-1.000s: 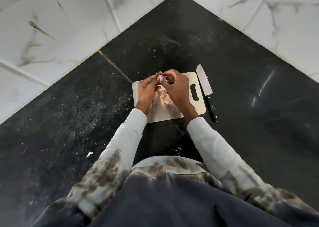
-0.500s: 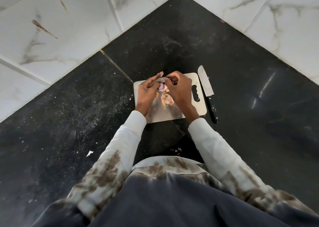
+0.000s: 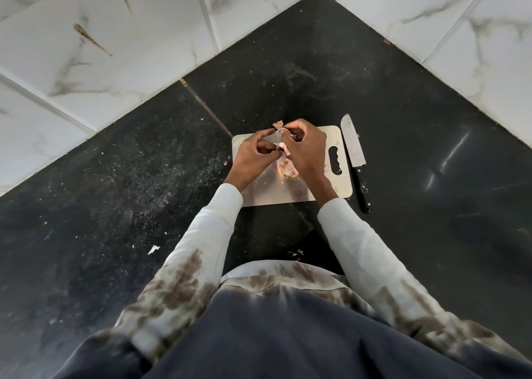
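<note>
While the left hand [image 3: 252, 158] pinches loose skin [image 3: 281, 147] in its fingers, the right hand [image 3: 306, 151] grips a clove [image 3: 281, 132] above the board [image 3: 273, 197], knife [image 3: 353, 145] just beside.

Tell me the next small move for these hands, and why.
Probably pull the loose skin off the garlic clove and drop it onto the cutting board: the right hand holds the clove above the board, the left hand pinches skin hanging from it, and the knife lies untouched alongside.
</note>
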A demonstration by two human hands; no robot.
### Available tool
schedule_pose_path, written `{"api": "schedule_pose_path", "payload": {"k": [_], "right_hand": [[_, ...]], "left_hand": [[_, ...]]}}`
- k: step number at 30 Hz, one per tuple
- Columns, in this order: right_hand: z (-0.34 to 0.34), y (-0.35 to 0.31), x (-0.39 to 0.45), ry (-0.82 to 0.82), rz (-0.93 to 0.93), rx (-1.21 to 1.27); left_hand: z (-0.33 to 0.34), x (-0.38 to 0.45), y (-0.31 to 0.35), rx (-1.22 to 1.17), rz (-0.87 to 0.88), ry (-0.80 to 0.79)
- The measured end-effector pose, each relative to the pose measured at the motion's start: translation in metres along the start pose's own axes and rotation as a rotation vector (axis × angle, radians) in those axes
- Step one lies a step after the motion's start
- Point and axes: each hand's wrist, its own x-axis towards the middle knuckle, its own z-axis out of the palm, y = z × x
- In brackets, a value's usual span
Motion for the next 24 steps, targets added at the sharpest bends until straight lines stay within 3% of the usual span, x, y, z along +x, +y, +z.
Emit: {"api": "schedule_pose_path", "payload": {"k": [8, 11, 17, 24], "right_hand": [[0.001, 0.005, 0.006, 0.009, 0.083, 0.066], [-0.001, 0.011, 0.01, 0.023, 0.15, 0.083], [-0.008, 0.025, 0.012, -0.009, 0.22, -0.02], [-0.008, 0.032, 0.011, -0.089, 0.215, -0.135]], "left_hand": [[-0.001, 0.001, -0.004, 0.128, 0.074, 0.086], [-0.01, 0.002, -0.01, 0.111, 0.102, 0.198], [-0.034, 0.011, -0.027, -0.108, -0.057, 0.459], [-0.028, 0.016, -0.031, -0.13, -0.083, 0.453]]}}
